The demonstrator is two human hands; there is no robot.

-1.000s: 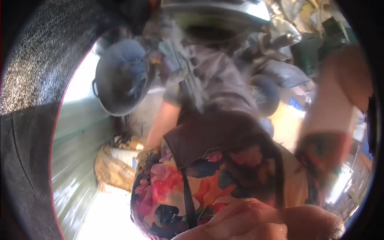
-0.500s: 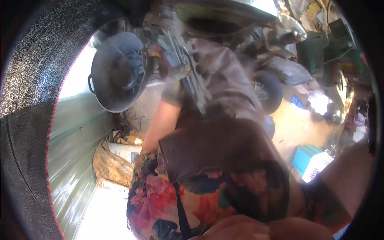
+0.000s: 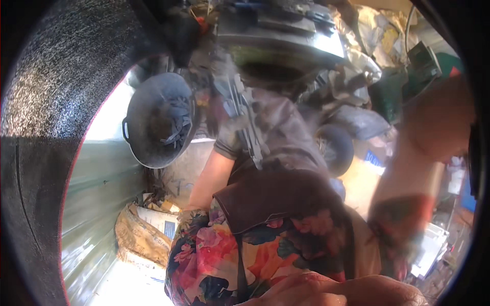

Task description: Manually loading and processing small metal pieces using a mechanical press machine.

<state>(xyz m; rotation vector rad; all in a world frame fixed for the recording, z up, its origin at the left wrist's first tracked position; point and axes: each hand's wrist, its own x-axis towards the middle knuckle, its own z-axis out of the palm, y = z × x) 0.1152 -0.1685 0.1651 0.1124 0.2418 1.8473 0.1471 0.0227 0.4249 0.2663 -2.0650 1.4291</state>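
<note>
My left hand (image 3: 232,133), in a grey glove, is wrapped around a bundle of long, narrow grey metal pieces (image 3: 244,115). The bundle stands on a slant above my brown apron (image 3: 286,188), its lower end over my lap. Motion blurs it, so the exact kind of the pieces cannot be made out. To its left is a big dark pan (image 3: 153,115) with side handles, holding several similar grey metal pieces (image 3: 181,122). My right arm (image 3: 434,122) is raised and bent at the right edge; its hand lies outside the picture.
A dark machine (image 3: 280,35) with a bright metal edge stands ahead of my knees. A round dark container (image 3: 334,148) and a grey sack (image 3: 360,121) are to the right. Torn brown paper bags (image 3: 140,232) lie left, beside a green corrugated metal sheet (image 3: 102,194).
My right arm has swung upward at the right side. The left hand keeps its hold on the metal pieces. The whole view has shifted, so the pan and machine appear lower.
</note>
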